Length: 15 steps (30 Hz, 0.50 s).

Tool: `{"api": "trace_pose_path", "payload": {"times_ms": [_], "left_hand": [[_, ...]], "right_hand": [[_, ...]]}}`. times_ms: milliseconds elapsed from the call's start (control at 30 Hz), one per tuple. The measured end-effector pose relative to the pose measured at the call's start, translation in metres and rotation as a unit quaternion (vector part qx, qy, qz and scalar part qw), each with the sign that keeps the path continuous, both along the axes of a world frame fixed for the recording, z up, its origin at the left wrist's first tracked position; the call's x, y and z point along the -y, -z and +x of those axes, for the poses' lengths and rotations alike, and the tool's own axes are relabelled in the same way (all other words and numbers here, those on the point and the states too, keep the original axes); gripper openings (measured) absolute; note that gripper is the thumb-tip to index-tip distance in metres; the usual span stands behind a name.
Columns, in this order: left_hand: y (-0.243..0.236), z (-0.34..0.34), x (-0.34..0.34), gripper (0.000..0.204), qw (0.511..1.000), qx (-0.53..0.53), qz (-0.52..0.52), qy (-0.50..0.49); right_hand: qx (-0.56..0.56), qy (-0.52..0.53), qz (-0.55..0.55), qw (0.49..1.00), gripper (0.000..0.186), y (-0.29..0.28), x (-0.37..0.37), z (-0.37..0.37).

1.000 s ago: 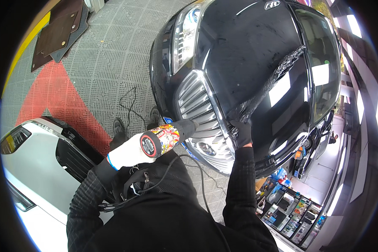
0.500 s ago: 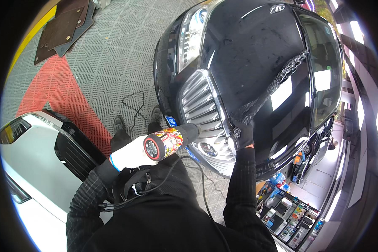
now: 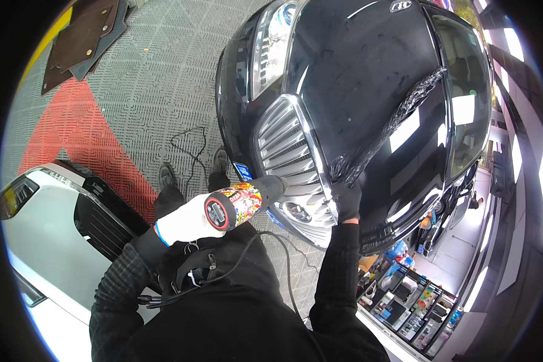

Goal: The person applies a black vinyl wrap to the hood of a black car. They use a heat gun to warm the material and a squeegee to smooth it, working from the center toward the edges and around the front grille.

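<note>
My left hand [image 3: 190,220], in a white glove, is closed round a heat gun [image 3: 238,202] with a colourful sticker-covered body, its dark nozzle pointing at the chrome slatted grille [image 3: 286,145] of a black car. My right hand [image 3: 346,199], black-gloved, grips the lower end of a crumpled dark film strip [image 3: 413,96] at the grille's chrome edge. The strip runs diagonally over the glossy hood [image 3: 353,66] toward the windshield. The heat gun's nozzle is in front of the grille's slats, left of my right hand; whether it touches them I cannot tell. A cord [image 3: 282,247] hangs over my body.
A white vehicle [image 3: 51,241] stands at my left. Brown and grey mats [image 3: 81,42] lie on the grey-and-red tiled floor [image 3: 145,90], with a loose cord [image 3: 187,148] near my shoes. A tool cart [image 3: 407,308] with several items stands at right. A headlight [image 3: 268,51] is above the grille.
My right hand has moved slightly downward and toward me, still on the crumpled film. The heat gun stays aimed at the grille with little movement.
</note>
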<state>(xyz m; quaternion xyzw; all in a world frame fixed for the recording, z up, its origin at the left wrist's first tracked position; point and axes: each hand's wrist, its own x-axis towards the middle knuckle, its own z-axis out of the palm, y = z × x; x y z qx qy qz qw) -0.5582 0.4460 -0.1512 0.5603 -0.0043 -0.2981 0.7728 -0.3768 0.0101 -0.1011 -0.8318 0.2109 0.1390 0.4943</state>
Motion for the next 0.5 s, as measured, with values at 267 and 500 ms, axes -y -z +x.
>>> {"api": "trace_pose_path", "payload": {"times_ms": [267, 500], "left_hand": [[0.005, 0.017, -0.004, 0.094, 0.992, 0.117, 0.032, 0.028], [0.021, 0.013, 0.014, 0.094, 0.991, 0.129, 0.032, 0.009]], "right_hand": [[-0.011, -0.049, -0.182, 0.982, 0.036, -0.004, -0.014, 0.009], [0.051, -0.072, -0.22, 0.972, 0.054, -0.02, -0.031, 0.0]]}}
